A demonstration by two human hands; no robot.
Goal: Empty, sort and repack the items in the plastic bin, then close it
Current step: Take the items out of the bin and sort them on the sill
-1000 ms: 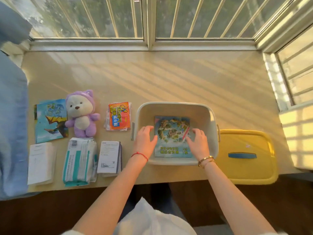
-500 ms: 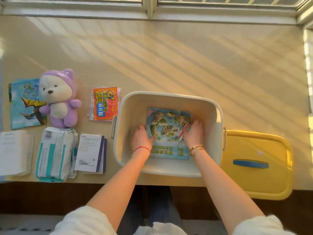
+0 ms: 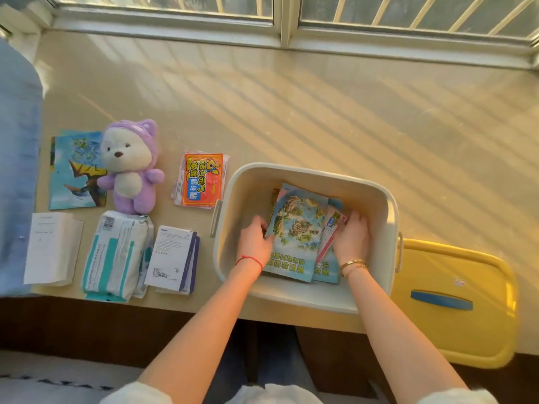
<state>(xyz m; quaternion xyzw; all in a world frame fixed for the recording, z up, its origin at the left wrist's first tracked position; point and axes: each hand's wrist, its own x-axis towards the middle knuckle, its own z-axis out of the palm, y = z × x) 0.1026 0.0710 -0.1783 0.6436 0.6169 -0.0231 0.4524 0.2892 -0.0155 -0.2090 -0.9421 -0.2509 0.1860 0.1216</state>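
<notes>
A cream plastic bin [image 3: 379, 199] stands open on the ledge in front of me. Inside it lies a stack of blue picture booklets [image 3: 300, 231], tilted up on its left side. My left hand [image 3: 256, 240] grips the stack's left edge, fingers curled under it. My right hand [image 3: 351, 237] holds the right edge, over a red and white packet [image 3: 332, 228]. The bin's yellow lid [image 3: 455, 301] with a blue handle lies flat to the right of the bin.
Left of the bin lie an orange heat-patch packet [image 3: 202, 179], a purple plush bear [image 3: 131, 167], a blue dinosaur booklet [image 3: 73, 173], a white box [image 3: 51, 247], a teal-striped pack [image 3: 116, 255] and a white-blue box [image 3: 173, 255]. A window frame [image 3: 287, 27] runs behind.
Both hands have closed on the booklet stack's edges and lifted its left side off the bin floor. The red and white packet has slid to the right edge.
</notes>
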